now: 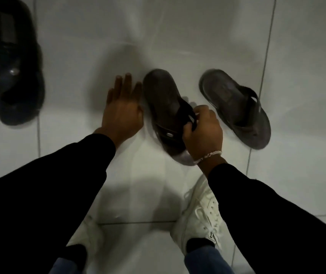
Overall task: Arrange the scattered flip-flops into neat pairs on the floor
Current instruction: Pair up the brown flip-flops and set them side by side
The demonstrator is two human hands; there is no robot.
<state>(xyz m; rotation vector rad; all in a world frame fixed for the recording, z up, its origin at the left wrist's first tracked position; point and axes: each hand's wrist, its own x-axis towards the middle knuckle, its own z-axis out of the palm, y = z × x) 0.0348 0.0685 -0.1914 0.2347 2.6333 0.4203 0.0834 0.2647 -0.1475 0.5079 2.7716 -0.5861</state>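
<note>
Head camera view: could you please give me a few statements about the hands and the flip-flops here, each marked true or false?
1. The right hand grips the strap of the brown flip-flop. True.
2. The left hand holds a flip-flop too. False: it is open, fingers spread, beside the brown flip-flop.
3. The grey flip-flop lies on the floor, apart from both hands. True.
4. The dark footwear lies to the right of the grey flip-flop. False: it is at the far left of the view.
5. The person wears black sneakers. False: the sneakers are white.
</note>
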